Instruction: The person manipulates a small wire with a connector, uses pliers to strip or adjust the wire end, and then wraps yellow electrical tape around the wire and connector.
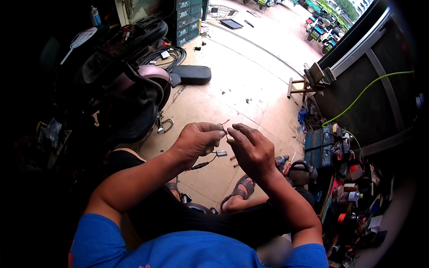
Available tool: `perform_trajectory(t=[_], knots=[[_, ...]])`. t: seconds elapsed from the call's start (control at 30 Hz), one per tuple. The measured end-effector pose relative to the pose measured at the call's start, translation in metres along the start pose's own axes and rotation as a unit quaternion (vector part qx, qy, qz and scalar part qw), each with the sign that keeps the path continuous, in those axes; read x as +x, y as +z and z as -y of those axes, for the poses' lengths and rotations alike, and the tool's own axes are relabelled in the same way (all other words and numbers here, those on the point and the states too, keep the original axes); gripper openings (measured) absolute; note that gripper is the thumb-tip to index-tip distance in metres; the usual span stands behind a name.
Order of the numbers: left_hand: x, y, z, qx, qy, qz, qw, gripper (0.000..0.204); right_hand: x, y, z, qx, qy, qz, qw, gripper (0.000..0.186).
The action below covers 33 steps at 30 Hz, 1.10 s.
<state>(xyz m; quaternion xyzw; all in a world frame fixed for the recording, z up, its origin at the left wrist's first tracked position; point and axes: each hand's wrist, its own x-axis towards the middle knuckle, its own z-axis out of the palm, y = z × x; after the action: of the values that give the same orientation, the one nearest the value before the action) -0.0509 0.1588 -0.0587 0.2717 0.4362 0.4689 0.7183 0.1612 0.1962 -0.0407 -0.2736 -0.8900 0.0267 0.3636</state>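
My left hand [199, 142] pinches a thin wire [225, 125] with a small red tip, held up over the floor. My right hand [251, 149] is beside it, its curled fingertips pinched at the same wire. Just below my hands hangs a small silver rectangular part [221, 153] on a wire, with a black connector [200, 165] lower to its left. My fingers partly hide the wire where they meet.
A scooter [134, 102] with a black seat pad [192, 75] beside it stands left. Right are a folding stool [304, 85], green hose [371, 82], batteries [317, 147], drill [281, 160] and cluttered bottles [353, 196]. Stacked boxes [183, 22] and parked vehicles [315, 29] are ahead.
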Motion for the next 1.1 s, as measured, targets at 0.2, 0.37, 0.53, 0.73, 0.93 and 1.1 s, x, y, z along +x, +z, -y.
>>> perform_trajectory(t=[0.2, 0.37, 0.53, 0.73, 0.93, 1.1], knots=[[0.003, 0.005, 0.002, 0.037, 0.021, 0.001, 0.999, 0.017, -0.001, -0.002, -0.003, -0.04, -0.059, 0.022, 0.997, 0.026], [-0.001, 0.006, 0.0, 0.141, 0.065, -0.01, 0.988, 0.018, -0.005, -0.002, 0.002, 0.19, 0.244, 0.125, 0.943, 0.021], [-0.002, 0.005, 0.008, 0.158, 0.088, -0.008, 0.983, 0.015, -0.004, -0.005, -0.007, 0.559, 0.573, 0.187, 0.569, 0.034], [-0.004, 0.005, 0.001, 0.072, 0.007, -0.017, 0.997, 0.02, -0.012, -0.001, -0.001, 0.173, 0.257, 0.06, 0.949, 0.024], [0.0, 0.005, 0.002, 0.05, 0.006, 0.0, 0.999, 0.02, -0.007, -0.003, -0.008, -0.03, -0.058, 0.035, 0.997, 0.025], [-0.003, 0.012, -0.006, 0.114, 0.013, 0.014, 0.993, 0.02, -0.009, -0.004, -0.012, 0.454, 0.448, 0.165, 0.752, 0.016]])
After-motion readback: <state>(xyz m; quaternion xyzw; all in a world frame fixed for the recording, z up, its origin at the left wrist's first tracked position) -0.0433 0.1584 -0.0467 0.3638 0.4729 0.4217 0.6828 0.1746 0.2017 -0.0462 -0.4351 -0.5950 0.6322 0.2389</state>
